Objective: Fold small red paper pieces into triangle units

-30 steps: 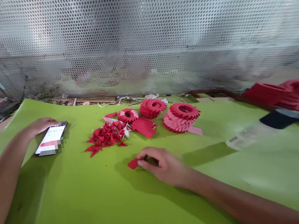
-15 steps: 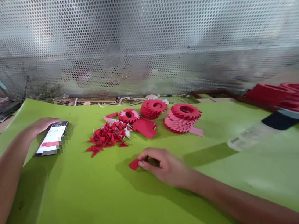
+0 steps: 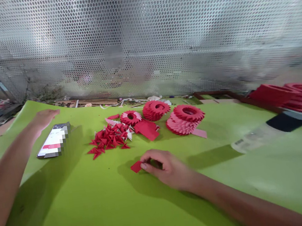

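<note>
My right hand [image 3: 170, 171] is positioned low over the green-covered bench [image 3: 97, 210], near its centre. My right fingers [image 3: 147, 165] pinch a red paper rectangle [image 3: 136, 166], which projects to the left of the fingertips and lies close above the bench surface or on it; I cannot tell which.

My left hand [image 3: 44, 118] is extended with the fingers [image 3: 54, 112] straight and pressed together. It is just beyond the far end of a smartphone [image 3: 54, 141], which lies on the bench with its screen lit and partly obscured.

Between the two hands lies a heap of folded red paper triangles [image 3: 108, 139]. Beside it is a loose stack of flat red paper pieces [image 3: 146, 129]. Three groups of red and pink ringed paper assemblies [image 3: 185, 119] stand farther right. A clear plastic packet with a black band [image 3: 263, 134] lies right of these, near more red paper stacks [image 3: 286, 96]. A perforated metal screen [image 3: 140, 36] stands behind the bench.
</note>
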### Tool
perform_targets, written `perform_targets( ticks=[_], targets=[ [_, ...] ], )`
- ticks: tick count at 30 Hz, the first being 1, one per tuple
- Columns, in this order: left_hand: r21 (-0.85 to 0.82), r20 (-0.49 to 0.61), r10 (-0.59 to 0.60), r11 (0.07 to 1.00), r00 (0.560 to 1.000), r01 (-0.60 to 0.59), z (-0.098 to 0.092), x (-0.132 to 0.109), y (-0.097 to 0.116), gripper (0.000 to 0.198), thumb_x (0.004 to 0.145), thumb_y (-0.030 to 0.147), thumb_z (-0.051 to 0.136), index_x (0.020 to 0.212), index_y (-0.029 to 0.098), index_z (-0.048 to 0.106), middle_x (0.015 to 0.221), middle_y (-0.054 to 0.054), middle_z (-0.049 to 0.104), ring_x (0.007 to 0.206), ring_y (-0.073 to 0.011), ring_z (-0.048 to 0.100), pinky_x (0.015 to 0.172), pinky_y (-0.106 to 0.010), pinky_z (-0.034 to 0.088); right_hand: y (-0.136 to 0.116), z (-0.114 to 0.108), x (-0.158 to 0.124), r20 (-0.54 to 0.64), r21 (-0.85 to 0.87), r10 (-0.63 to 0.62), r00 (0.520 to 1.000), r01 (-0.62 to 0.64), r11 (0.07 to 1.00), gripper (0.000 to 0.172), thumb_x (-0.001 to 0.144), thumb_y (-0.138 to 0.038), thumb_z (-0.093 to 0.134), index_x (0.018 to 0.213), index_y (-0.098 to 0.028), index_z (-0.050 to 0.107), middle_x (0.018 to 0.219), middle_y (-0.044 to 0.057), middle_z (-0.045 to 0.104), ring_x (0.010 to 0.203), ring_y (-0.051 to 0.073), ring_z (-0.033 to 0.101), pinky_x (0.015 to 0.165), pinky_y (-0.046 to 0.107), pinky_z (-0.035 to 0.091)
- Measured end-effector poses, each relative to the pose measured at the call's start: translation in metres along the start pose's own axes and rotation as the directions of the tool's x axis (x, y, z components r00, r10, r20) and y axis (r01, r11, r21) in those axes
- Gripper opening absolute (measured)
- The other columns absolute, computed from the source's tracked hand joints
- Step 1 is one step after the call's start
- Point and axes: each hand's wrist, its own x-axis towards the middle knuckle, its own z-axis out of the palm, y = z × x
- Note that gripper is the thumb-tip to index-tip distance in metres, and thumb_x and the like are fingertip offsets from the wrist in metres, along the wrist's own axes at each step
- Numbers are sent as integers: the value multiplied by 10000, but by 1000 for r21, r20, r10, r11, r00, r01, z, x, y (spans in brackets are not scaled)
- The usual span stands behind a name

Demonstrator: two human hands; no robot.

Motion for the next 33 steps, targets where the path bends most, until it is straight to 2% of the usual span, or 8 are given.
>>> perform_targets(
  ticks=[3, 7, 10, 13, 16, 20, 26, 33],
  targets=[
    [-125, 74, 47, 991, 996, -37, -6, -12, 31, 700, 1051, 615, 322, 1363, 34, 557, 1262, -108, 673, 1033, -199, 623, 877, -275, 490, -1, 0, 0, -2, 2, 12, 1000, -12, 1000, 211, 997, -356, 567, 976, -201, 708, 908, 45, 734, 706, 161, 606, 633, 272, 426],
    [-217, 200, 190, 965, 961, -145, 1, -49, 88, 604, 988, 648, 477, 1288, 151, 643, 1174, -46, 717, 990, -194, 637, 851, -268, 479, 2, 2, 1, -3, 29, 24, 1000, -24, 999, 231, 1011, -374, 546, 1024, -210, 709, 864, 31, 721, 627, 140, 546, 558, 253, 373],
    [-241, 386, 328, 938, 862, -249, 20, -86, 127, 590, 950, 700, 493, 1217, 214, 695, 1095, -55, 743, 875, -220, 665, 745, -296, 485, 4, 2, 1, -26, 48, 12, 1000, -11, 999, 230, 1009, -362, 539, 1025, -209, 711, 843, 33, 708, 606, 138, 513, 519, 244, 332],
    [-288, 475, 468, 883, 746, -371, 46, -116, 150, 537, 963, 629, 516, 1243, 205, 691, 1116, -84, 741, 812, -217, 664, 671, -294, 475, 4, 2, 1, -56, 77, -11, 998, 15, 997, 226, 1007, -334, 527, 1014, -209, 716, 852, 40, 718, 621, 146, 523, 521, 243, 338],
    [-345, 460, 528, 847, 713, -404, 72, -132, 157, 515, 964, 579, 547, 1268, 185, 681, 1184, -109, 738, 856, -229, 681, 697, -305, 485, 1, 0, 2, -82, 103, -22, 996, 30, 994, 207, 997, -308, 528, 994, -210, 710, 847, 41, 725, 643, 154, 550, 542, 245, 371],
    [-405, 448, 562, 821, 695, -403, 92, -136, 157, 349, 998, 444, 538, 980, 168, 750, 969, -81, 773, 808, -221, 677, 659, -287, 446, -1, 1, 3, -91, 120, -15, 996, 25, 992, 190, 986, -301, 534, 965, -216, 702, 829, 33, 725, 635, 153, 562, 541, 248, 387],
    [-457, 449, 509, 837, 735, -300, 101, -139, 158, 337, 981, 404, 575, 801, 165, 729, 742, -15, 726, 637, -156, 608, 570, -246, 369, 2, 4, 6, -241, 133, -4, 971, 37, 990, 120, 944, -283, 568, 974, -203, 652, 842, 44, 703, 710, 174, 628, 604, 269, 479],
    [-435, 404, 501, 841, 766, -321, 114, -145, 155, 365, 893, 494, 723, 733, 166, 733, 650, 17, 668, 558, -119, 537, 514, -226, 303, 1, 1, 0, -131, -42, -273, 953, 270, 962, 213, 922, -179, 580, 1101, -200, 695, 902, 48, 743, 744, 173, 648, 650, 286, 479]
  ],
)
